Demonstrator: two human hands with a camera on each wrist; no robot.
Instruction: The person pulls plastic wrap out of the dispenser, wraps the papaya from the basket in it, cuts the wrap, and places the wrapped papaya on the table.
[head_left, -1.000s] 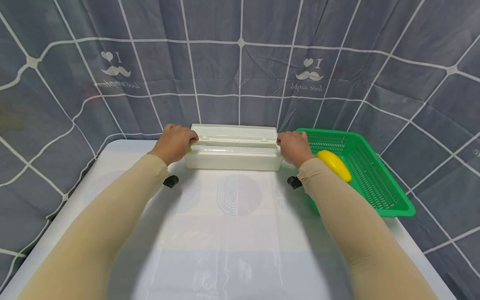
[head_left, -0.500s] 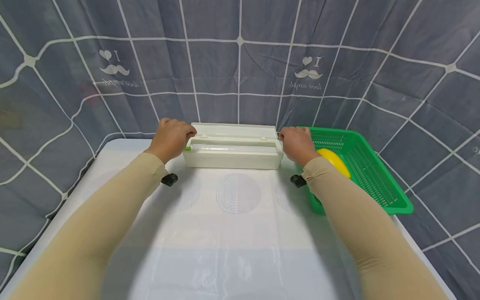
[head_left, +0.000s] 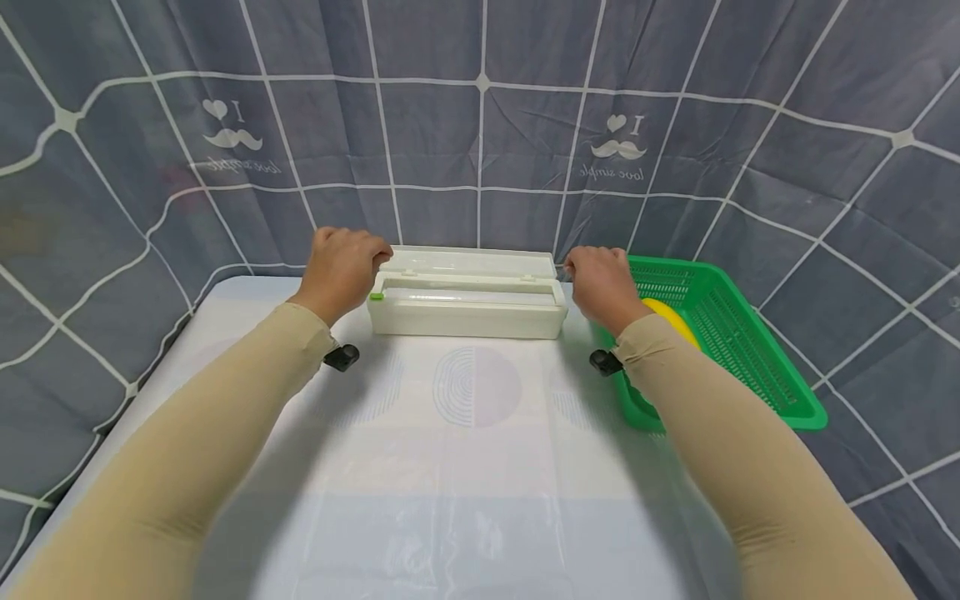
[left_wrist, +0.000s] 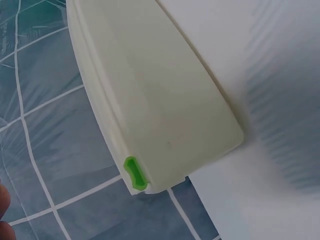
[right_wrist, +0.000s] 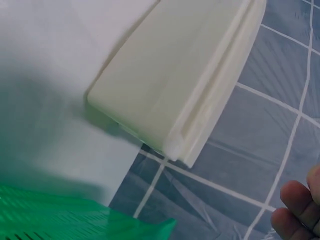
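A cream cling film dispenser [head_left: 468, 319] sits at the far side of the table, its long lid [head_left: 472, 262] raised at the back. Inside, a clear roll shows through the opening. A green slider [left_wrist: 135, 173] marks its left end. Behind the box, clear cling film [left_wrist: 55, 107] shows as creases over the curtain. At the box's left back corner, my left hand [head_left: 341, 271] pinches the film with curled fingers. My right hand [head_left: 602, 283] pinches it beyond the right end; creases run toward its fingers [right_wrist: 295, 200] in the right wrist view. The fingertips are mostly hidden from the head view.
A green plastic basket [head_left: 806, 412] stands at the right, under my right forearm, with a smooth yellow object [head_left: 671, 319] inside. Behind the table [head_left: 472, 467] hangs a grey checked curtain [head_left: 427, 125], close to the dispenser.
Both hands have risen slightly and spread apart, the left going left and the right going right, away from the dispenser's ends. The green slider has come into clearer view.
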